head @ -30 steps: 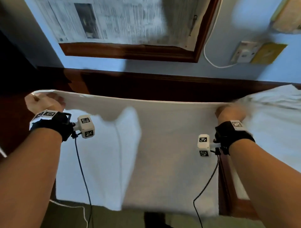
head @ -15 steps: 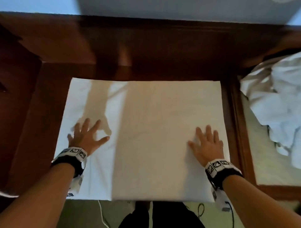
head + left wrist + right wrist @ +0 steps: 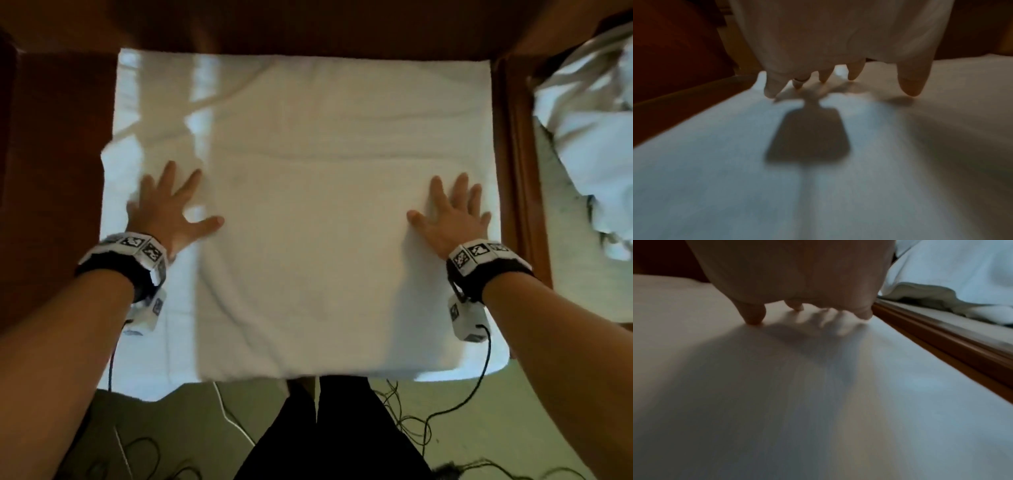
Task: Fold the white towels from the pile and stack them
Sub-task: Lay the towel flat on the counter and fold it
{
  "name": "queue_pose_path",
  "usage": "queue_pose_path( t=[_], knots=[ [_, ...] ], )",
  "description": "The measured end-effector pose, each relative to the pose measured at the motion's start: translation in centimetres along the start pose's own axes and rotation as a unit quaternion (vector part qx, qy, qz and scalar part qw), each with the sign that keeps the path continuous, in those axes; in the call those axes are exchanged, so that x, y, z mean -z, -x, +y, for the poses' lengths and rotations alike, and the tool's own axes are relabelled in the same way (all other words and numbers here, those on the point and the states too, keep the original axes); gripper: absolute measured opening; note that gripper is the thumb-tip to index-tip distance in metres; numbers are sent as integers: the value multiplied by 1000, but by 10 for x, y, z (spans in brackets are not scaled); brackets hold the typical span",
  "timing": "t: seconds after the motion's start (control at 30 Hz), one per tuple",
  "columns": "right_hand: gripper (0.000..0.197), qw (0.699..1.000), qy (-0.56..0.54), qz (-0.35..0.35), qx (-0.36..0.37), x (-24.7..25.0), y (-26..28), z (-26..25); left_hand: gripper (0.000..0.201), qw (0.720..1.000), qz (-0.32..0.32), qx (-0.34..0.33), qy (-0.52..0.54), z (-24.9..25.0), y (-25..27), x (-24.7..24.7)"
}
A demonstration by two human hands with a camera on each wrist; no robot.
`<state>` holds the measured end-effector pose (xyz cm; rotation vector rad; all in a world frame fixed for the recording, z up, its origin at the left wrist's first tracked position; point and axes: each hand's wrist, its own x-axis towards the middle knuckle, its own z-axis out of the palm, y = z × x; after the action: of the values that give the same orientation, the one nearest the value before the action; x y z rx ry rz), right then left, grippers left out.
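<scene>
On the wooden table, the white towel that I held up by its top corners a second ago now lies flat, so smoothing precedes the next fold. From the head view its long axis runs left to right, near edge overhanging toward me. My left hand and right hand press it with fingers spread flat. Right of the table, the pile of unfolded towels waits.

At the left wrist, straight fingers touch terry.

At the right wrist, likewise, with the pile beyond the table edge.
</scene>
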<state>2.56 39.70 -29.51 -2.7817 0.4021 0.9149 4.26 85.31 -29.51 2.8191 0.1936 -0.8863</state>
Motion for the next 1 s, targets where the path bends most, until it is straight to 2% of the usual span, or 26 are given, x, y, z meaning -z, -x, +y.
queue_pose_path(
  t=[0.1, 0.17, 0.3, 0.43, 0.5, 0.57, 0.67, 0.77, 0.83, 1.0],
  knots=[
    [81, 999, 11, -37, 27, -34, 64, 10, 96, 999, -26, -3, -26, -3, 54, -43],
    [81, 997, 14, -64, 39, -46, 81, 18, 96, 999, -37, 14, -25, -7, 71, -58],
    [85, 997, 27, -61, 29, -23, 40, 14, 99, 998, -30, 35, -41, -2, 38, -43],
    [85, 999, 25, -32, 34, 6, -15, -2, 101, 999, -25, 25, -38, 14, -15, -7],
    [84, 999, 16, -30, 37, 16, -26, -8, 103, 999, -28, 16, -24, 19, -23, 3],
    [81, 998, 21, -30, 46, 14, -16, -9, 104, 999, -20, 7, -24, 21, -12, 0],
    [78, 997, 54, -37, 50, -14, 37, 10, 100, 1000, -10, 2, -10, 17, 37, -31],
    [78, 994, 48, -85, 44, -39, 82, 32, 95, 999, -50, 1, -22, 13, 82, -60],
    [80, 993, 54, -96, 43, -37, 78, 36, 94, 998, -58, 16, -31, 10, 79, -61],
    [81, 996, 54, -50, 48, -13, 22, 18, 97, 997, -39, 24, -55, 18, 22, -35]
  ],
)
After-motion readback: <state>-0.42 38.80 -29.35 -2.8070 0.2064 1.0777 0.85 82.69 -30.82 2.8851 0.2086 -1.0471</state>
